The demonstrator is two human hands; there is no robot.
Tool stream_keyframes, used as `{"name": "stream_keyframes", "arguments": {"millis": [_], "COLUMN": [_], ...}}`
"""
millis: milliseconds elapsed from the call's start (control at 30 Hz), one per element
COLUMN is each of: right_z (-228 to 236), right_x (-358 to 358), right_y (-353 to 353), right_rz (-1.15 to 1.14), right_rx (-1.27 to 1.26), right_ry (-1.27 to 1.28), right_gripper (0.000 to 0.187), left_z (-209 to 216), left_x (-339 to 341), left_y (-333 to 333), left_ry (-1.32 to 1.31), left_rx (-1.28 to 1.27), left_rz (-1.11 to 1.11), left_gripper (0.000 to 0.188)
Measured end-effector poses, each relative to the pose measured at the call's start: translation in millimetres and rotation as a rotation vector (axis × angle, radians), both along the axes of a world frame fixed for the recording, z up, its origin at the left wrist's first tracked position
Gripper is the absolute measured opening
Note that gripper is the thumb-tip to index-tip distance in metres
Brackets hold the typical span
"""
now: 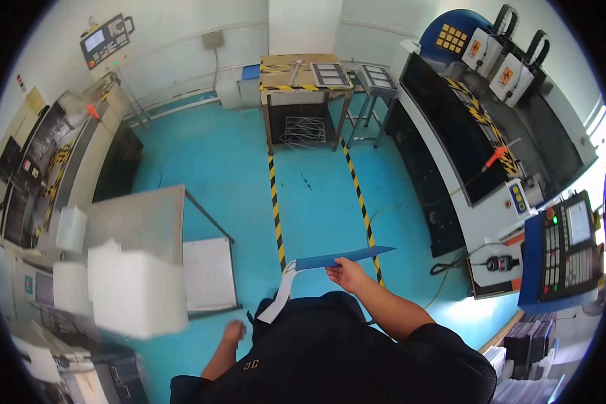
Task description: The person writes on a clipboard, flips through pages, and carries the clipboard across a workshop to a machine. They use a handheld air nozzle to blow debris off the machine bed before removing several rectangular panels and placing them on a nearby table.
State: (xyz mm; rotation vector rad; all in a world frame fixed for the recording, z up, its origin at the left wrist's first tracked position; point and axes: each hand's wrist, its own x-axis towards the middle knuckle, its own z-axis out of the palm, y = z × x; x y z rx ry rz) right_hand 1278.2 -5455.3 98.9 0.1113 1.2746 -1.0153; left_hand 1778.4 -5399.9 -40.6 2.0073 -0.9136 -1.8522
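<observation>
My right hand [347, 273] is raised in front of my chest and grips a thin flat blue sheet [357, 256] seen edge-on, stretching toward the right. A white strip [281, 299] hangs down from the sheet's left end. My left hand [233, 332] hangs low beside my body with the fingers curled and nothing in it, near the corner of a low grey table [148, 219]. My dark shirt fills the lower middle of the view.
White foam blocks [136, 289] sit on the grey table at left, with a white board [209, 273] below. Machines with control panels line both sides [562, 249] [44, 168]. A taped workbench [303, 77] stands ahead on the blue floor between black-yellow lines [274, 209].
</observation>
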Motion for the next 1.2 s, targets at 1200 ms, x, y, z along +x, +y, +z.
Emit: {"name": "stream_keyframes", "arguments": {"millis": [1200], "right_z": [-106], "right_x": [-583], "right_y": [-443], "right_rz": [-0.310], "right_rx": [0.673], "right_ry": [0.612], "right_gripper": [0.018], "left_z": [53], "left_x": [-782], "left_y": [-1286], "left_ry": [-0.855], "left_rx": [-0.756], "left_rz": [-0.904], "left_gripper": [0.039]}}
